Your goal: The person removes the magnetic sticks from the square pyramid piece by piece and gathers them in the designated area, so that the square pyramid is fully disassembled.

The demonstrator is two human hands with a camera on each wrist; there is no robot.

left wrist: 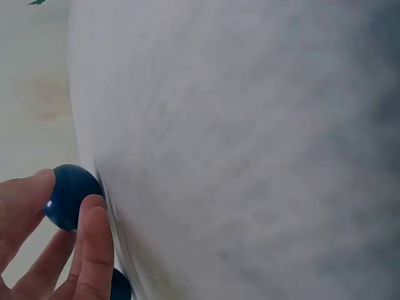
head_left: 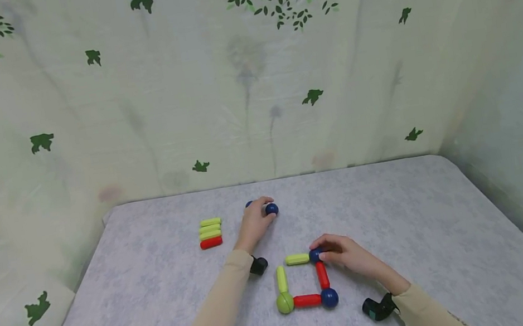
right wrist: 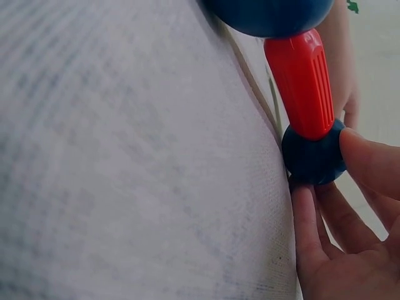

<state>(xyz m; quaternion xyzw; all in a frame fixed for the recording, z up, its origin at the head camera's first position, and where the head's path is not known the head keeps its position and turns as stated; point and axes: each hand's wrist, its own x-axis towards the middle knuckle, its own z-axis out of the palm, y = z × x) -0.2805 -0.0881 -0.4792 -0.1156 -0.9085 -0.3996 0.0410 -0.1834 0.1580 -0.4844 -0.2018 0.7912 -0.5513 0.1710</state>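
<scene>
My left hand [head_left: 256,223] pinches a blue ball [head_left: 272,208] near the far side of the table, thumb and fingertips on it in the left wrist view. Behind those fingers peeks a second blue ball [head_left: 249,204], mostly hidden. Closer in lies a partial square of rods and balls. At its far right corner, my right hand [head_left: 348,256] holds a blue ball [head_left: 314,256] between thumb and fingers. From that ball run a yellow-green rod [head_left: 297,259] leftward and a red rod [right wrist: 301,84] toward another blue ball [head_left: 329,298]. A near red rod [head_left: 307,301] leads to a green ball [head_left: 285,303], which bears a yellow-green rod [head_left: 281,279].
Left of my left hand, several yellow-green rods [head_left: 210,228] lie stacked side by side with a red rod [head_left: 211,242]. A grey cloth covers the table [head_left: 399,204]. Behind it hangs a leaf-printed curtain [head_left: 208,80].
</scene>
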